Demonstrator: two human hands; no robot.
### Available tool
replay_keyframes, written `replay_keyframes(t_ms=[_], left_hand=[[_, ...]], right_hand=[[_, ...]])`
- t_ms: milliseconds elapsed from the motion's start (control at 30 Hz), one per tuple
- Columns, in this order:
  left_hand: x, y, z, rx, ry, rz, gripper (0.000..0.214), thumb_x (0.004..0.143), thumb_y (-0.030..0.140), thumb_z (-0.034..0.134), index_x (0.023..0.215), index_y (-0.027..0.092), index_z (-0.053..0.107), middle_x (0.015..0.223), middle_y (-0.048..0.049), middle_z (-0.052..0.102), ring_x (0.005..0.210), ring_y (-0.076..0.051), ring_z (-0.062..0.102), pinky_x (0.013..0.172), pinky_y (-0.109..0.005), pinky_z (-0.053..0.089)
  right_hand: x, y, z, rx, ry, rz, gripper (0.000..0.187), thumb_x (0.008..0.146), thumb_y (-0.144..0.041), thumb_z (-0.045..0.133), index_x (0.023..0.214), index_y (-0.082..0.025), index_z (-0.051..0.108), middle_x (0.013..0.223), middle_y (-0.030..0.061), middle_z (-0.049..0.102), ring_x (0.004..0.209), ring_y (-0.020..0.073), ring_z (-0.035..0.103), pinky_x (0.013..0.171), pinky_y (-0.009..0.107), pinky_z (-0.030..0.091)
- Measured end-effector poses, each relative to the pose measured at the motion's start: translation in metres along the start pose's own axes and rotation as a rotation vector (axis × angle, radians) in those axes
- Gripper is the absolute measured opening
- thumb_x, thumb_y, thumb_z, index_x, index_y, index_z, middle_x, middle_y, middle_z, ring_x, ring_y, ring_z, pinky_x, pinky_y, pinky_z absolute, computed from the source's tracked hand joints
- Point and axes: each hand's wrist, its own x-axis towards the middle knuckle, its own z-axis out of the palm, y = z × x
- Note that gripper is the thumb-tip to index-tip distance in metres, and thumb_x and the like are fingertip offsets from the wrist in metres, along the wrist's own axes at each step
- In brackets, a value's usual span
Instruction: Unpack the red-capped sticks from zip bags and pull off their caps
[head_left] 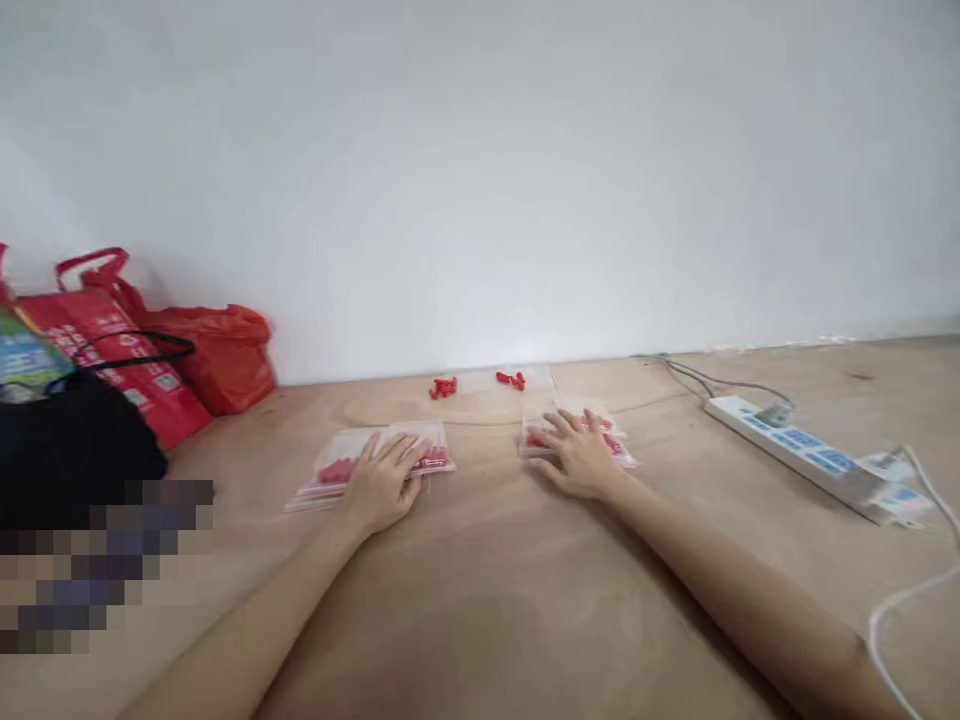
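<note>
My left hand [382, 482] lies flat, fingers spread, on a stack of clear plastic bags holding small red pieces [341, 470] on the wooden table [480, 580]. My right hand [576, 453] rests the same way, fingers apart, on a second stack of clear bags with red pieces [619, 447]. Farther back, near the wall, two more clear bags hold loose red pieces: one on the left [443, 387] and one on the right [511, 379].
Red shopping bags [172, 350] and a black bag [67, 440] stand at the left by the wall. A white power strip [810, 455] with plugs and white cables lies at the right. A white wall runs along the table's far edge.
</note>
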Motion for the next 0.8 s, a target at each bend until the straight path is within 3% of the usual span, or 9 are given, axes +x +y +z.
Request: replay_keyframes(t_ms=[167,367,533,600,667,800], left_hand=[[-0.002,-0.002,0.006,-0.145,-0.046,-0.048,0.038,0.085,0.028,0.033,0.116,0.022,0.054,0.119,-0.0064,0.056,0.107,-0.02,0.053,0.092,-0.037,0.042],[-0.012,-0.015,0.004,-0.147,0.01,-0.107,0.036,0.085,0.032,0.032,0.108,0.02,0.059,0.114,-0.0065,0.059,0.102,-0.021,0.056,0.086,-0.037,0.046],[-0.01,-0.015,0.005,-0.138,0.218,-0.104,0.037,0.087,0.027,0.03,0.105,0.016,0.06,0.107,-0.0097,0.062,0.1,-0.023,0.056,0.088,-0.039,0.046],[-0.006,-0.007,0.005,-0.146,0.332,-0.108,0.035,0.086,0.022,0.031,0.107,0.016,0.058,0.107,-0.0091,0.062,0.103,-0.022,0.055,0.09,-0.039,0.044],[-0.001,0.009,0.005,-0.171,0.386,-0.088,0.034,0.085,0.018,0.033,0.11,0.017,0.056,0.108,-0.0088,0.061,0.103,-0.021,0.055,0.09,-0.038,0.045],[0.009,0.05,0.006,-0.293,0.345,0.071,0.033,0.086,0.016,0.034,0.112,0.017,0.055,0.106,-0.0072,0.063,0.099,-0.018,0.058,0.088,-0.034,0.047]], right_hand=[[-0.001,0.013,0.011,0.003,-0.099,0.046,0.037,0.089,-0.037,0.028,0.12,-0.033,0.047,0.112,0.0062,0.056,0.105,0.0254,0.044,0.089,0.046,0.024],[-0.02,0.04,0.013,-0.001,-0.099,0.108,0.035,0.088,-0.029,0.028,0.112,-0.033,0.054,0.112,0.0042,0.057,0.102,0.0235,0.047,0.079,0.04,0.032],[-0.025,0.04,0.012,-0.03,0.056,0.13,0.032,0.082,-0.029,0.039,0.108,-0.025,0.057,0.109,0.0086,0.057,0.105,0.0265,0.043,0.088,0.049,0.024],[-0.023,0.03,0.011,0.007,0.163,0.07,0.031,0.08,-0.03,0.043,0.106,-0.023,0.058,0.11,0.009,0.056,0.107,0.0268,0.042,0.092,0.052,0.019],[-0.02,0.016,0.011,0.111,0.245,0.008,0.029,0.078,-0.03,0.046,0.103,-0.022,0.059,0.107,0.0085,0.056,0.102,0.0246,0.046,0.092,0.049,0.023],[-0.011,-0.018,0.017,0.45,0.277,-0.103,0.035,0.076,-0.027,0.052,0.11,-0.018,0.054,0.103,0.0097,0.054,0.09,0.019,0.051,0.08,0.035,0.041]])
